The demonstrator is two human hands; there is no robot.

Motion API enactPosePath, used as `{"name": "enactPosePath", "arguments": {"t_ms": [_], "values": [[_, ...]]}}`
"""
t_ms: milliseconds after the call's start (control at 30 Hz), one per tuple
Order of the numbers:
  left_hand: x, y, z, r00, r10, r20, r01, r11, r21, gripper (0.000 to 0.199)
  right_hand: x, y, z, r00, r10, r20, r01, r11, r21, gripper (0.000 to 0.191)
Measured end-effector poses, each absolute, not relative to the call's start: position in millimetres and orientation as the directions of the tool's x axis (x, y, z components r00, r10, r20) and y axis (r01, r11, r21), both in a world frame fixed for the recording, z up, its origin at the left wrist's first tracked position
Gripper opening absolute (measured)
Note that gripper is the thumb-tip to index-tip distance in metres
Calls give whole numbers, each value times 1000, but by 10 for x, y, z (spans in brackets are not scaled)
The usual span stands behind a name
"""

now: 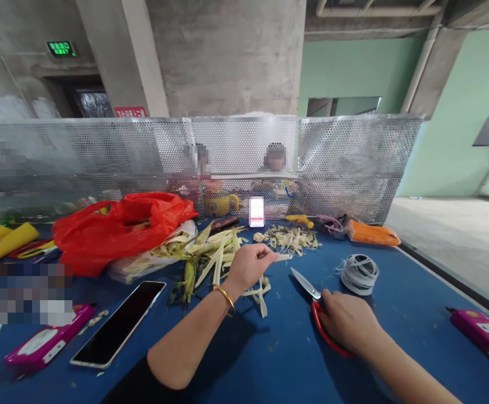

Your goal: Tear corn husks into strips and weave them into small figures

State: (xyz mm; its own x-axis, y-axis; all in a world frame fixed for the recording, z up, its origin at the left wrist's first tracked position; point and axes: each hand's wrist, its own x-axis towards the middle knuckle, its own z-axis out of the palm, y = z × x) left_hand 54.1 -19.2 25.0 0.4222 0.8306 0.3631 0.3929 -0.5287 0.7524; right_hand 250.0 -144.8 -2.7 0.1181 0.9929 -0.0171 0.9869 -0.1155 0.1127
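Cream husk scraps (pixel 295 240) lie piled, longer husks (pixel 216 261) appear uncut, the left hand (pixel 250 266) pinches one strip (pixel 285 257), and the right hand (pixel 347 320) grips scissors (pixel 306 284).

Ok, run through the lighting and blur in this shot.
All in the head view: left forearm casts a dark shadow on the table; white item by the mesh partition is washed out; exit sign glows green; scissors look clear; lower-left patch is pixelated.
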Motion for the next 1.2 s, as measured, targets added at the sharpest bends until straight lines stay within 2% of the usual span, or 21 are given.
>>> {"name": "enactPosePath", "arguments": {"t_ms": [100, 167, 233, 300, 367, 433, 533, 600, 667, 700, 767, 833, 900, 1067, 1200], "values": [[500, -319, 288, 497, 782, 375, 432, -598, 675, 31, 2434, -1444, 161, 68, 997, -35, 991, -64, 114, 18], [493, -401, 288, 533, 757, 377, 444, -630, 637, 33, 2382, -1372, 302, -9, 989, 148, 997, 20, -77, 24], [505, -464, 268, 559, 737, 379, 434, -650, 624, 33, 2328, -1256, 383, -53, 958, 281, 914, 160, -372, 24], [527, -492, 232, 572, 728, 379, 421, -656, 626, 32, 2288, -1125, 368, -95, 957, 275, 790, 240, -564, 23], [537, -470, 192, 563, 738, 372, 424, -644, 636, 32, 2279, -1015, 268, -121, 963, 242, 701, 256, -666, 26], [512, -394, 159, 485, 779, 396, 437, -609, 662, 30, 2310, -941, 134, -115, 969, 220, 618, 243, -748, 27], [405, -222, 140, 171, 814, 555, 411, -571, 711, 24, 2397, -889, -16, 6, 978, 208, 478, 180, -860, 27], [338, -135, 138, -68, 788, 613, 366, -552, 750, 25, 2441, -875, -50, 164, 959, 233, 396, 152, -906, 28], [336, -123, 126, -198, 818, 540, 286, -478, 830, 33, 2449, -871, -48, 287, 924, 253, 332, 152, -931, 29], [369, -152, 112, -193, 856, 479, 240, -432, 869, 37, 2439, -872, -44, 317, 914, 254, 300, 157, -941, 29], [494, -267, 66, -10, 941, 339, 177, -332, 927, 34, 2392, -883, -49, 313, 914, 258, 261, 179, -949, 28], [648, -415, 10, 192, 959, 211, 79, -229, 970, 28, 2326, -905, -80, 279, 919, 280, 265, 207, -942, 27], [769, -538, -32, 259, 956, 136, -2, -140, 990, 24, 2255, -936, -128, 255, 919, 300, 299, 220, -929, 26], [795, -595, -62, 175, 978, 117, 36, -125, 991, 20, 2159, -1007, -183, 171, 934, 315, 376, 233, -897, 24], [745, -561, -58, 265, 952, 154, 80, -181, 980, 20, 2176, -1016, -136, 114, 933, 341, 435, 261, -861, 23]]}}
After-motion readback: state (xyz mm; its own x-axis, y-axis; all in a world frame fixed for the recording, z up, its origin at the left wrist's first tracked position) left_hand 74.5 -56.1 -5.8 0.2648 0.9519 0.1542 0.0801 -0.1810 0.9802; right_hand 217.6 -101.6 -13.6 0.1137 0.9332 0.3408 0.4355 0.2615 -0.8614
